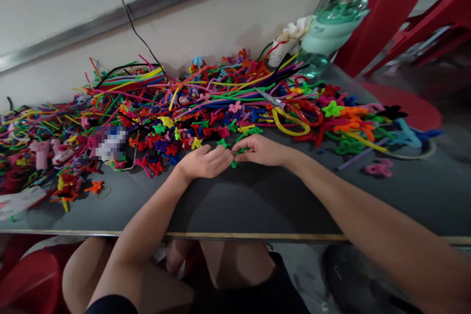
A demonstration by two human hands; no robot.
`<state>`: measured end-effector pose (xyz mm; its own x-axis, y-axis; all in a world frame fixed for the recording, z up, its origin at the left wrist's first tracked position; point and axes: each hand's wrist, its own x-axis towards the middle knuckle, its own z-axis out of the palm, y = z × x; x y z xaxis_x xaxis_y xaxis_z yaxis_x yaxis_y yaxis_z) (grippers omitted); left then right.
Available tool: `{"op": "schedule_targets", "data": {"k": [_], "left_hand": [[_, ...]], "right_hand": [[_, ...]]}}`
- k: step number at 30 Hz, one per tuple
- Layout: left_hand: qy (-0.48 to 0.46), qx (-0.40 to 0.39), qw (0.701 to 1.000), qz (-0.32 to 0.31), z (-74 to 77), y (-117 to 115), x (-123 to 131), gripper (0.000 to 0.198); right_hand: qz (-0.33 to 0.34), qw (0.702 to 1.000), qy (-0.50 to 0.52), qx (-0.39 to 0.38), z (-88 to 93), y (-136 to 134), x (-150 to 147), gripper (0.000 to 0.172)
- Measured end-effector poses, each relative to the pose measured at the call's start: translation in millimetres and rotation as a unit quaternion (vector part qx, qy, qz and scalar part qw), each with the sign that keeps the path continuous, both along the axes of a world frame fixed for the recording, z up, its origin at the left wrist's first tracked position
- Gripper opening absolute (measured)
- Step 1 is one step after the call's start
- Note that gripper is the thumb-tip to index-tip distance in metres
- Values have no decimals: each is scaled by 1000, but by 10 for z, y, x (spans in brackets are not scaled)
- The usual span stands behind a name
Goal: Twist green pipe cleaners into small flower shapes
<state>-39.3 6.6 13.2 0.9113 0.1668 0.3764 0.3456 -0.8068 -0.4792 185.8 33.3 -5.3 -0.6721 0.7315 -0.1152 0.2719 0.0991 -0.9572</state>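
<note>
Head view: both my hands meet above the bare strip of the table, right at the pile
Green piece: small and fuzzy, between my fingertips, with a bit poking out below them; the rest is covered, so I cannot make out its full shape
Right hand: thumb and forefinger clamped together on the green piece
Left hand: fingers curled in against the green piece, tips meeting those of the right hand; I cannot tell how firmly they pinch, as the undersides are hidden
Working it well: I judge that one hand should pin the green piece while the other bends or turns it in small moves, pinching close to the bend so it does not slip or spring
Care: too hard a squeeze would likely flatten the fuzz, and a loose tip could snag on the pile, so lifting clear toward me seems wise
Scissors: on the pile, beyond my right hand, near enough to reach
Bottle: well apart, at the back right
Pink piece: lying alone to my right
</note>
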Motion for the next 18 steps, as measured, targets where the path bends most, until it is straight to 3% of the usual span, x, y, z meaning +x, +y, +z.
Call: {"op": "schedule_targets", "data": {"k": [3, 7, 10, 11, 13, 16, 18], "left_hand": [[-21, -18, 999, 28, -13, 9, 8, 20], [-69, -85, 988, 110, -31, -4, 84, 23], [-168, -174, 950, 196, -59, -11, 167, 22], [-219, -230, 923, 218, -76, -5, 187, 21], [-314, -378, 839, 233, -122, 20, 212, 24], [-402, -568, 695, 182, -206, 66, 223, 35], [-429, -626, 634, 148, -249, 86, 230, 43]], "right_hand": [[-25, 997, -23, 63, 15, -46, -37, 35], [-94, 976, -84, 180, 53, -98, -100, 29], [-147, 940, -135, 277, 78, -119, -127, 25], [-161, 931, -142, 295, 84, -124, -132, 25], [-181, 925, -135, 307, 90, -132, -135, 26], [-197, 944, -63, 256, 74, -139, -140, 29], [-205, 957, -10, 205, 53, -149, -153, 33]]}}
